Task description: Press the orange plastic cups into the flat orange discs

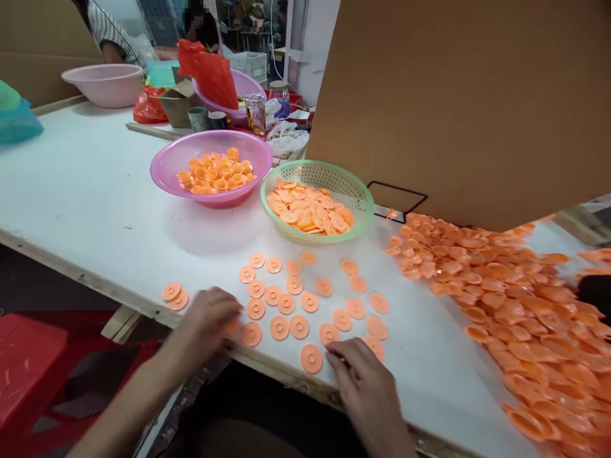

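Flat round orange plastic discs (286,303), each with a small raised ring in the middle, are spread over the near part of the white table. My left hand (205,321) is at the table's front edge, fingers curled over an orange disc (232,327) that shows partly beneath them. Two overlapping discs (178,299) lie to its left. Farther right, my right hand (365,378) rests low among the discs, thumb and forefinger drawn together close to one disc (329,334). Anything inside that pinch is hidden.
Behind the discs stand a pink basin (165,168) of orange cup-shaped pieces and a green perforated basket (365,203) of discs. Orange pieces (506,286) heap up on the right before a cardboard panel (453,114). A red stool (28,362) stands at left; people are in the background.
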The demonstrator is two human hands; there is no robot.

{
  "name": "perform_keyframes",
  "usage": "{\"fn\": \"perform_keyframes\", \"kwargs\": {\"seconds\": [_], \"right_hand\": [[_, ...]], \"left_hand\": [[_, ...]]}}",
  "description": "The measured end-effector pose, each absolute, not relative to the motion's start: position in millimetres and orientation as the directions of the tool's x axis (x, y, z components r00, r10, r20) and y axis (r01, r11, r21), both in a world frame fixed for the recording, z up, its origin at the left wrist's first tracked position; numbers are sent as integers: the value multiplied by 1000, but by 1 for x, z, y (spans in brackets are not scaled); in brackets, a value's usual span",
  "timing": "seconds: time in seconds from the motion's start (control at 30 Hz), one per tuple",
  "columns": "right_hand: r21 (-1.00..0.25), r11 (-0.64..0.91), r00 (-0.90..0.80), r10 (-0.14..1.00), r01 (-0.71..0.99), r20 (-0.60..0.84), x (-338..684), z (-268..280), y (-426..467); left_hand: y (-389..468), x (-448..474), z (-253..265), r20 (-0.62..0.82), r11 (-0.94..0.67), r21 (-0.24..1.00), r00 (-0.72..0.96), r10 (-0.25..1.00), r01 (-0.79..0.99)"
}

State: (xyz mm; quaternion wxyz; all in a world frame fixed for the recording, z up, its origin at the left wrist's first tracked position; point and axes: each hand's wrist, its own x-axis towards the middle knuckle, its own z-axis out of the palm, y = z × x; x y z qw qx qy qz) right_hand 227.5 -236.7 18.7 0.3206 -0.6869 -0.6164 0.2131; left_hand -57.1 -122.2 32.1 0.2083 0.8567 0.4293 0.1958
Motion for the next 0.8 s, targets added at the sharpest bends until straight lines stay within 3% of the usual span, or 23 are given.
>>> {"fn": "perform_keyframes", "kwargs": {"seconds": [0.07,0.13,0.27,0.37,0.57,0.67,0.8], "right_hand": [[-708,80,-8,995,701,104,194,30,-216],[-676,191,-163,981,712,105,158,38,-192],[-526,322,-344,937,787,58,102,37,-153],[-480,324,-358,934,815,23,86,29,-142],[-614,183,-250,968,767,-24,87,29,-138],[-673,169,-221,975,720,7,85,32,-133],[-500,359,-310,933,788,180,83,27,-129]], "left_hand": [[-109,-108,35,179,-356,480,308,934,802],[-100,-139,37,122,-234,479,200,972,846],[-96,-129,38,-43,-252,522,320,946,815],[-93,-102,35,-155,-280,526,414,897,803],[-78,-96,42,-390,-99,617,413,823,781],[-68,-103,44,-349,-79,702,439,828,708],[-55,-107,40,-312,-76,696,395,864,714]]}}
